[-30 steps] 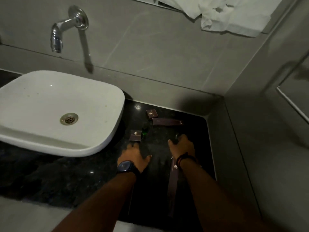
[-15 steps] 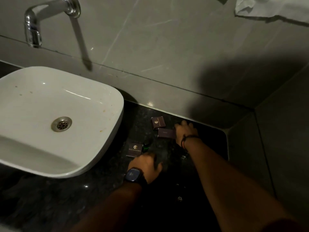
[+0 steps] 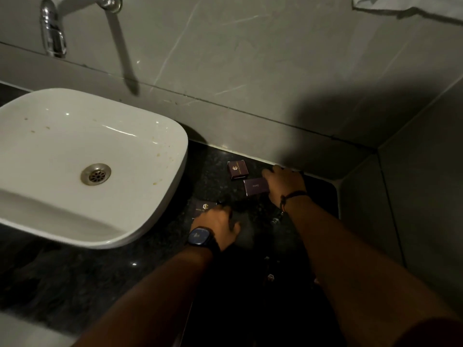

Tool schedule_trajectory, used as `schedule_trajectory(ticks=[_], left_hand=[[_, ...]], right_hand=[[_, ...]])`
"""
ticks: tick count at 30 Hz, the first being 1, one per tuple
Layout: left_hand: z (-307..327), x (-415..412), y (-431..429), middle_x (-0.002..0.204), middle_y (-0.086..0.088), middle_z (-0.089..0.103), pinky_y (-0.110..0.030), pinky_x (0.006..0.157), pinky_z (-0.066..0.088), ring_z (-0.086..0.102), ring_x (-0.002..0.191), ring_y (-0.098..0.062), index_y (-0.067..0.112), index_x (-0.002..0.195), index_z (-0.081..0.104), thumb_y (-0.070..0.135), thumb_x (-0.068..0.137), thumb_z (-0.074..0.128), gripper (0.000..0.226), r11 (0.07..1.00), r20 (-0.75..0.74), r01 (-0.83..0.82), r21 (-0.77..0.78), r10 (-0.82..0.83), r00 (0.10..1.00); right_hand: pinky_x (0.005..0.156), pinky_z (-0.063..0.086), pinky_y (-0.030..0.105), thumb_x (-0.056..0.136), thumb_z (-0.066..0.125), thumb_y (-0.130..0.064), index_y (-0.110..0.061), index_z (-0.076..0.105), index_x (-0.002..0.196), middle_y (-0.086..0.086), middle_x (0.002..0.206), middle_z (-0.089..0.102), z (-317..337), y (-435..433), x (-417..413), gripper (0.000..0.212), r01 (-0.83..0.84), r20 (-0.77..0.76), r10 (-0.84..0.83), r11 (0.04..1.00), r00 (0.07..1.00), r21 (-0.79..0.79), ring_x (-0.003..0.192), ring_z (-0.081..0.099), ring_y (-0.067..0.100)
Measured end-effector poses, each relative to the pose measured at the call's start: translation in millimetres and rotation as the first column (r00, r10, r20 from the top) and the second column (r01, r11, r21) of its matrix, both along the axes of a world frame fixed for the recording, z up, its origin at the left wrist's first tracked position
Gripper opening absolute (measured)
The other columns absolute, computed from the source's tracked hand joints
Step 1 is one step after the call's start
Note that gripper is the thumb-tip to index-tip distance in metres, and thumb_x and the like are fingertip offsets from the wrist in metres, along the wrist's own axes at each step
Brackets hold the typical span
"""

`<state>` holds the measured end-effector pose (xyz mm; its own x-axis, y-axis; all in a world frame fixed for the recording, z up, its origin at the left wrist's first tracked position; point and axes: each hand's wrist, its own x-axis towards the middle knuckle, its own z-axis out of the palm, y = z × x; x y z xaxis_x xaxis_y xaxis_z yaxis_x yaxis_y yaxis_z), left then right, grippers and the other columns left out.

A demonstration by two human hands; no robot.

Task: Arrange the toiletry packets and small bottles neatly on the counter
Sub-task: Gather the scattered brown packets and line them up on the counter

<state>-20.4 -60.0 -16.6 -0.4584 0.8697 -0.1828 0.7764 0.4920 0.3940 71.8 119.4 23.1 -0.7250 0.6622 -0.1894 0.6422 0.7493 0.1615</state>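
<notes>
On the dark counter (image 3: 155, 256), a small square maroon packet (image 3: 237, 169) lies near the back wall. Just right of it is a long maroon packet (image 3: 255, 187), its right end under my right hand (image 3: 284, 186), whose fingers close over it. Another square packet (image 3: 203, 207) lies beside the basin, partly covered by my left hand (image 3: 219, 224). That hand's fingers curl down onto the counter over a dark spot, and what they hold is hidden. A small dark bottle top (image 3: 220, 203) peeks out at the fingertips. A logo on one more item (image 3: 271, 277) glints in the shadow between my forearms.
A white basin (image 3: 160, 196) fills the left side and overhangs the counter. A chrome tap (image 3: 53, 33) juts from the wall above it. Grey tiled walls close off the back and the right side (image 3: 413, 221). White cloth (image 3: 406, 6) hangs at the top right.
My right hand has gone from the near part of the counter to the long packet at the back. My left hand has shifted slightly right, over the small bottle's spot. The view has leaned in.
</notes>
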Motion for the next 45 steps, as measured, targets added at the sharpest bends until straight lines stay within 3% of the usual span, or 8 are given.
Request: schedule_trajectory(ticks=[9,13,19,25,29,33,38,45], left_hand=[[9,-7,-86,0.115,-0.009,0.062,-0.037,0.079,0.053,0.062,0.099,-0.032,0.021,0.112,0.057,0.048,0.08,0.057,0.043,0.999,0.036,-0.042,0.01,0.042,0.998],[6,-6,-122,0.128,-0.013,0.051,-0.043,0.093,0.048,0.053,0.113,-0.037,0.015,0.126,0.048,0.05,0.08,0.059,0.059,0.989,0.09,-0.122,-0.081,0.129,0.987],[-4,6,-153,0.132,-0.014,0.046,-0.042,0.096,0.046,0.05,0.117,-0.037,0.016,0.132,0.04,0.058,0.072,0.064,0.077,0.957,0.165,-0.213,-0.196,0.246,0.955],[-11,23,-167,0.138,-0.01,0.042,-0.044,0.096,0.046,0.049,0.12,-0.035,0.02,0.137,0.036,0.066,0.059,0.068,0.096,0.937,0.2,-0.25,-0.246,0.301,0.932],[-14,30,-168,0.132,-0.011,0.048,-0.042,0.092,0.048,0.055,0.113,-0.034,0.02,0.133,0.04,0.057,0.067,0.069,0.081,0.942,0.186,-0.241,-0.233,0.287,0.94],[-13,27,-170,0.125,-0.013,0.054,-0.041,0.088,0.049,0.058,0.108,-0.035,0.019,0.128,0.045,0.052,0.071,0.068,0.07,0.933,0.179,-0.279,-0.229,0.322,0.93],[-10,21,-174,0.121,-0.012,0.057,-0.041,0.088,0.051,0.06,0.106,-0.034,0.019,0.125,0.049,0.051,0.071,0.068,0.065,0.929,0.195,-0.295,-0.224,0.339,0.92],[-7,22,-170,0.122,-0.014,0.056,-0.042,0.089,0.051,0.059,0.106,-0.035,0.018,0.125,0.048,0.052,0.072,0.066,0.065,0.935,0.206,-0.274,-0.224,0.32,0.925]], right_hand=[[0.09,0.041,0.044,0.083,0.061,-0.024,-0.025,0.053,0.125,0.01,0.126,0.056,7,-110,31,0.043,-0.309,-0.01,0.31,0.949,0.951,0.066,0.112,0.053,0.037],[0.086,0.044,0.045,0.085,0.057,-0.027,-0.025,0.055,0.119,0.008,0.121,0.059,-11,-167,41,0.034,-0.471,0.087,0.47,0.882,0.879,-0.01,0.109,0.054,0.034],[0.082,0.048,0.037,0.082,0.065,-0.023,-0.031,0.063,0.103,-0.001,0.104,0.066,-32,-208,56,0.023,-0.622,0.149,0.621,0.782,0.77,-0.044,0.094,0.061,0.022],[0.098,0.037,0.049,0.077,0.068,-0.022,-0.021,0.045,0.128,0.013,0.133,0.046,-38,-217,67,0.056,-0.427,0.059,0.437,0.895,0.898,-0.128,0.12,0.042,0.033],[0.09,0.044,0.046,0.084,0.055,-0.036,-0.02,0.043,0.126,0.014,0.128,0.044,-35,-224,66,0.047,-0.143,-0.069,0.133,0.977,0.989,-0.159,0.11,0.051,0.036],[0.089,0.05,0.044,0.09,0.055,-0.045,-0.022,0.042,0.132,0.014,0.139,0.032,-39,-238,50,0.05,0.072,-0.027,-0.084,0.953,0.996,-0.294,0.11,0.054,0.034],[0.09,0.052,0.041,0.091,0.056,-0.038,-0.02,0.043,0.134,0.015,0.148,0.018,-42,-259,42,0.048,0.106,0.003,-0.112,0.932,0.994,-0.346,0.107,0.057,0.032],[0.089,0.052,0.042,0.089,0.057,-0.038,-0.023,0.04,0.133,0.014,0.143,0.023,-42,-276,53,0.05,0.038,0.027,-0.031,0.942,0.999,-0.332,0.11,0.053,0.031]])
